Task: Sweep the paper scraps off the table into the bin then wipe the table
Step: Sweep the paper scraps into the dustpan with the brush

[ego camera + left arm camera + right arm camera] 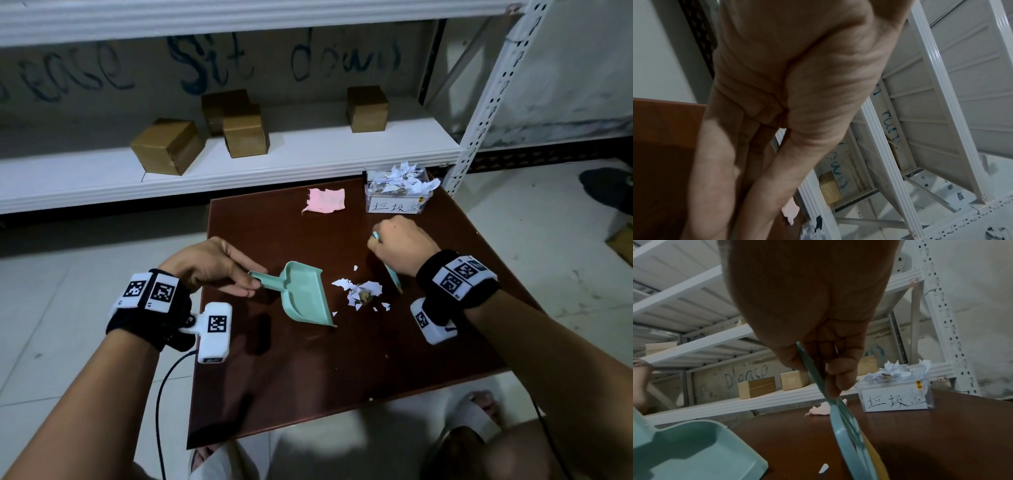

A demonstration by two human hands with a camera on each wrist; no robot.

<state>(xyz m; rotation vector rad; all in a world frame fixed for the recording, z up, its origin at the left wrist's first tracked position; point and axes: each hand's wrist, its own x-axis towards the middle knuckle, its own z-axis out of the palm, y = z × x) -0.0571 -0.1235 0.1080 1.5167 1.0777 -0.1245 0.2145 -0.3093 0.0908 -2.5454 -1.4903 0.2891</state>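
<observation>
- The paper scraps (359, 291) lie in a loose white heap near the middle of the table (308, 383), a little toward its right edge, with a few stray bits scattered around the heap.
- One lone scrap (823, 468) shows in the right wrist view, on the bare wood between dustpan and brush.
- Your mint-green dustpan (303, 296) rests on the table just left of the heap, its open mouth turned toward the scraps and the near edge.
- Your left hand (209, 265) pinches the dustpan's handle between thumb and fingers, out over the table's left edge. In the left wrist view that hand (777, 97) fills the frame, blurred, and the handle is hard to make out.
- Your right hand (400, 245) is curled tight around the handle of a small green brush (394, 277), just right of the heap; the brush head slants down to the tabletop.
- The right wrist view shows the fingers (838, 378) wrapped round the thin handle, with the brush (846, 434) running down toward the wood.
- The bin (397, 197), a clear box with a handwritten white label, sits at the far right corner of the table, heaped with white scraps.
- A pink cloth (325, 200) lies crumpled by the far edge, just left of the bin.
- Beyond the table stands a white shelf (102, 178) carrying four cardboard boxes (168, 145).
</observation>
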